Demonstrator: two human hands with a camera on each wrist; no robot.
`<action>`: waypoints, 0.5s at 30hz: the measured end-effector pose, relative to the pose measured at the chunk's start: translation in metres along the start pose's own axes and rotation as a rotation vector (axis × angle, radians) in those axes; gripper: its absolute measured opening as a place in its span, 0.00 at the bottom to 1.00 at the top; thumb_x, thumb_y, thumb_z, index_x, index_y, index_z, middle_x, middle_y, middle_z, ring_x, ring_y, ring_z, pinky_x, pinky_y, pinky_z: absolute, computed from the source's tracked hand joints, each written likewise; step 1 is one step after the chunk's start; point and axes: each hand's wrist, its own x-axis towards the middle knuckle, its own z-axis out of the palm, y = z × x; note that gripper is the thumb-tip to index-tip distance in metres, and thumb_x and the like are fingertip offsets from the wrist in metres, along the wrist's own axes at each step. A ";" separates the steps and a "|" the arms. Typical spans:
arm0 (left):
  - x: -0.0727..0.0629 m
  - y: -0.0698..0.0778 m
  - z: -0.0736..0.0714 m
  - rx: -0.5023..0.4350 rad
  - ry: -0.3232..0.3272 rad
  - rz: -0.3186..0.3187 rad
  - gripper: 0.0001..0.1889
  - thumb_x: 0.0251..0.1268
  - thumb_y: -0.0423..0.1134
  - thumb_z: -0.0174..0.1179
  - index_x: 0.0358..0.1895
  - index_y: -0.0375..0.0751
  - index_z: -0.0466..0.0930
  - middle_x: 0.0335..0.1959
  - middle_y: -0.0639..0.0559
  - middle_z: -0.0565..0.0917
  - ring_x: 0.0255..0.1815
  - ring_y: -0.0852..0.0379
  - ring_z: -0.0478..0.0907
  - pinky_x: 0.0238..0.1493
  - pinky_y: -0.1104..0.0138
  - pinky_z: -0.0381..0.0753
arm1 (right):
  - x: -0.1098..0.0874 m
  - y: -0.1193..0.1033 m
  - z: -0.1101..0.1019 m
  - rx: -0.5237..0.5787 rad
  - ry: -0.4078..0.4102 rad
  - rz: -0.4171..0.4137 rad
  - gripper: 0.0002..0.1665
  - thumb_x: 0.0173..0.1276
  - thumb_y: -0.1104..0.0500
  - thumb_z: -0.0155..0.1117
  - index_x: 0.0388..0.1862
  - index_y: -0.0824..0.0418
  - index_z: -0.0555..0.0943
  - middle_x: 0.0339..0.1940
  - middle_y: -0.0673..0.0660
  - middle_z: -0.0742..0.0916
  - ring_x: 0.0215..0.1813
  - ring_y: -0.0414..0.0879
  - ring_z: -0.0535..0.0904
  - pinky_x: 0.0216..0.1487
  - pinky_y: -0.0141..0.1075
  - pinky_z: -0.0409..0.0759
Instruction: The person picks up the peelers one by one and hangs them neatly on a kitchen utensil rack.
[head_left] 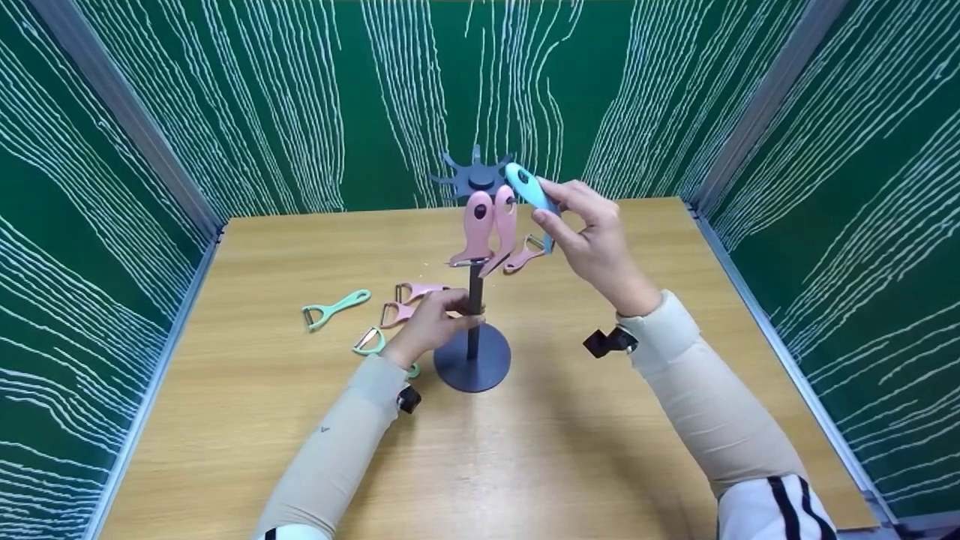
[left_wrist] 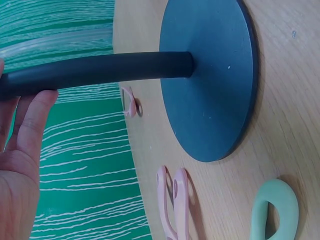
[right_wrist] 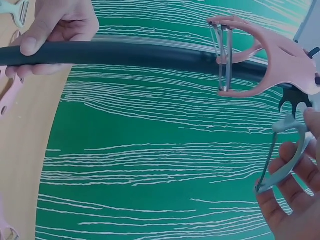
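Note:
My left hand (head_left: 439,322) grips the dark pole (head_left: 475,289) of an upright stand, partway up. In the left wrist view, fingers (left_wrist: 37,117) lie against that pole above its round base (left_wrist: 215,115). Two pink peelers (head_left: 478,229) hang side by side from the hooked top (head_left: 480,178), blades down. To their right, my right hand (head_left: 596,232) pinches a light blue peeler (head_left: 527,187), its holed handle end raised beside the hooks. The right wrist view shows the blue peeler's blade (right_wrist: 267,160) close by the fingers, below the pink peelers' blades.
A green peeler (head_left: 341,306) lies left on the wooden table (head_left: 247,390). Another green peeler (head_left: 370,341) is partly under the left arm. Pink peelers (head_left: 420,291) lie behind the left hand, and one pink peeler (head_left: 523,259) behind the stand. Green panels (head_left: 285,97) enclose the table.

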 end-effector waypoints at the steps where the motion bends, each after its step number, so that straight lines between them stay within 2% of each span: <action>1: 0.000 0.000 0.000 -0.001 0.000 -0.002 0.07 0.74 0.33 0.70 0.51 0.40 0.91 0.50 0.44 0.92 0.55 0.46 0.89 0.65 0.47 0.86 | 0.000 0.001 0.001 0.018 -0.007 0.001 0.21 0.74 0.73 0.69 0.65 0.73 0.84 0.40 0.68 0.88 0.47 0.35 0.79 0.53 0.26 0.81; 5: 0.000 -0.001 0.000 -0.005 0.002 -0.002 0.07 0.74 0.33 0.70 0.51 0.39 0.91 0.50 0.43 0.92 0.55 0.45 0.89 0.65 0.45 0.86 | -0.002 0.005 0.005 0.093 -0.043 -0.008 0.20 0.79 0.69 0.65 0.66 0.74 0.83 0.44 0.69 0.88 0.48 0.34 0.81 0.55 0.27 0.83; 8: 0.000 0.000 0.000 -0.010 0.001 0.001 0.08 0.74 0.32 0.70 0.51 0.36 0.90 0.50 0.42 0.92 0.55 0.44 0.89 0.64 0.45 0.86 | -0.004 0.009 0.008 0.142 -0.072 0.004 0.20 0.81 0.66 0.64 0.67 0.75 0.81 0.51 0.72 0.89 0.53 0.39 0.86 0.60 0.30 0.85; 12: -0.001 0.000 0.000 -0.026 0.005 0.008 0.10 0.73 0.31 0.70 0.52 0.32 0.89 0.50 0.40 0.92 0.54 0.43 0.89 0.62 0.45 0.88 | -0.006 0.013 0.011 0.195 -0.105 0.029 0.21 0.80 0.69 0.65 0.68 0.76 0.80 0.59 0.74 0.89 0.59 0.43 0.88 0.65 0.35 0.85; 15: -0.001 -0.001 0.001 -0.028 0.012 0.007 0.10 0.72 0.31 0.70 0.52 0.33 0.90 0.49 0.39 0.92 0.54 0.43 0.89 0.61 0.45 0.88 | -0.007 0.014 0.013 0.212 -0.124 0.036 0.23 0.78 0.70 0.67 0.68 0.76 0.80 0.61 0.73 0.89 0.60 0.39 0.88 0.66 0.37 0.85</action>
